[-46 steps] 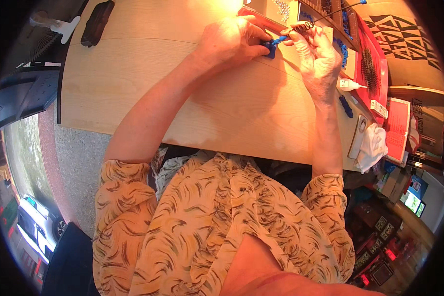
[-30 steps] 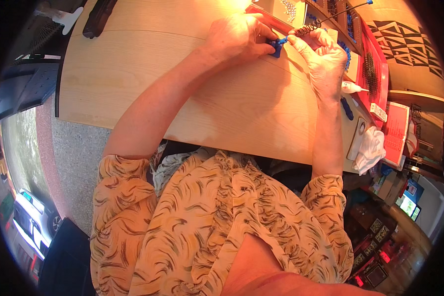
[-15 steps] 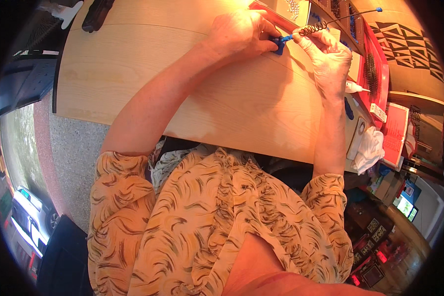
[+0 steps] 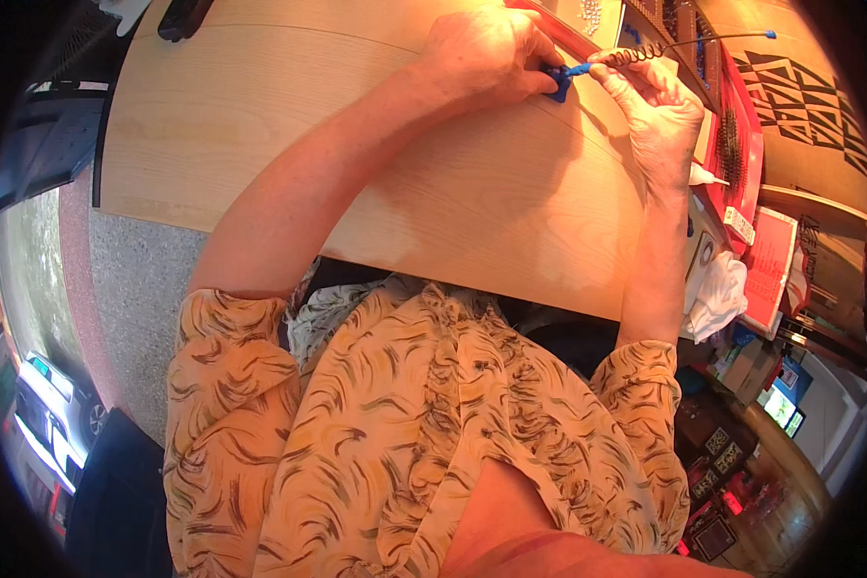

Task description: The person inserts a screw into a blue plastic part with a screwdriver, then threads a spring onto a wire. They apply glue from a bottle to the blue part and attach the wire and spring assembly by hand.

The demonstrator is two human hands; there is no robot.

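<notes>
At the far side of the wooden table, my left hand (image 4: 491, 58) is closed, its thumb and fingers pinching a small blue plastic piece (image 4: 561, 91). Close on its right, my right hand (image 4: 660, 111) pinches a black coiled wire (image 4: 638, 54) near a blue end (image 4: 578, 70) that meets the blue piece. From the coil a thin straight stem runs off to the right and finishes in a blue tip (image 4: 770, 35). Exactly how the blue end and the piece join is too small to tell.
Compartment trays (image 4: 679, 29) with small parts line the far right. A red tray (image 4: 742, 144) holds a dark bristly brush (image 4: 729, 144), with a white nozzle bottle (image 4: 705, 175) beside it. A crumpled white cloth (image 4: 715, 297) lies right of my forearm. A black object (image 4: 183, 17) rests far left.
Both hands, with the blue piece and coiled wire, have shifted slightly right in the picture. The grips look the same.
</notes>
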